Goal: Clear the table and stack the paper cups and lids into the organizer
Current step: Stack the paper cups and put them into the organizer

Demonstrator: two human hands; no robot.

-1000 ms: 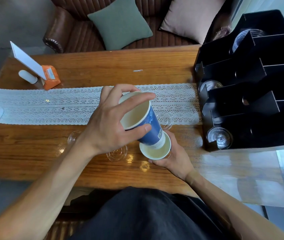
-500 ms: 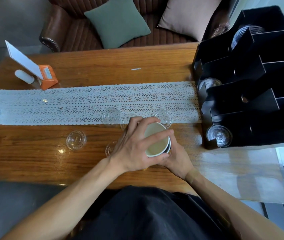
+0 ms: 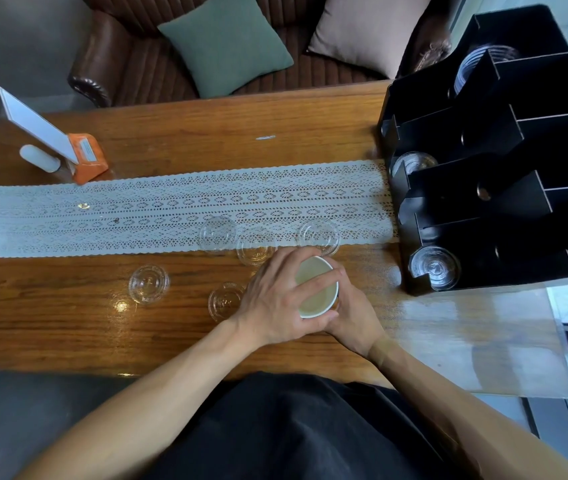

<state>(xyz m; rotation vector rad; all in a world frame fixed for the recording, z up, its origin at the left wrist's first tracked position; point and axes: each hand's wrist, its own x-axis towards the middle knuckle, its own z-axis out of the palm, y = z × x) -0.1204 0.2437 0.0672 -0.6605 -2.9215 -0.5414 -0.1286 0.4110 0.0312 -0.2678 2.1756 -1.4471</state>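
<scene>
I have the paper cup [image 3: 315,289] just right of the frame's centre, mouth up, on the wooden table [image 3: 67,327] near its front edge, and both hands wrap it: my left hand [image 3: 275,299] curls over the rim from the left with fingers and thumb around the wall, my right hand [image 3: 351,317] cups the lower right side. I judge this to be the nesting step, so I would press straight down with even pressure, keep the rim round instead of squeezing it oval, then lift the stack as 1 piece toward the black organizer [image 3: 504,188] at the right edge. Around the cup lie 5 clear lids: 1 at left [image 3: 149,283], 1 just beside my left wrist [image 3: 225,301], and 3 along the near edge of the lace runner [image 3: 137,209], at [image 3: 217,233], [image 3: 255,246] and [image 3: 319,235]. Those need gathering afterwards. From above I cannot tell how many cups sit nested under my hands, since the walls are covered. The organizer's right part runs out of frame, its slots are dark, and only some clear lids show in the front openings. An orange sign stand [image 3: 85,157] sits at upper left.
</scene>
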